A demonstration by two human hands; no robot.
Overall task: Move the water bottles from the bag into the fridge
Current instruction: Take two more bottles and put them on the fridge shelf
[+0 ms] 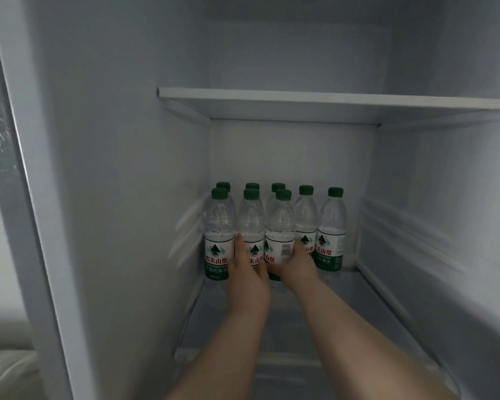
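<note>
Full to the neck and likely weighing solidly for their small size, the water bottles (306, 215) are standing upright at the lower centre of the frame, at the back of the fridge (127, 168). Their thin clear plastic probably gives under a squeeze, and the smooth walls could turn slippery once chilled, so the labelled band low on the body, or the firmer shoulder under the cap, is looking like the safest place to take hold. Eight are showing: five in a back row and three in front at the left, each wearing a dark green cap and a white, green and red label with a mountain emblem. The left hand (247, 275) is wrapping round the label of the middle front bottle (251, 223), its thumb lying up the bottle's left side. The right hand (298, 264) is curling round the lower part of the barcode bottle (280, 226) just beside it, at the right end of the front row. Both bottles appear to be resting on the clear lower shelf (358, 307). A white upper shelf (329, 96) is running across the upper right, bare as far as the view shows. The bag is not appearing in view.
</note>
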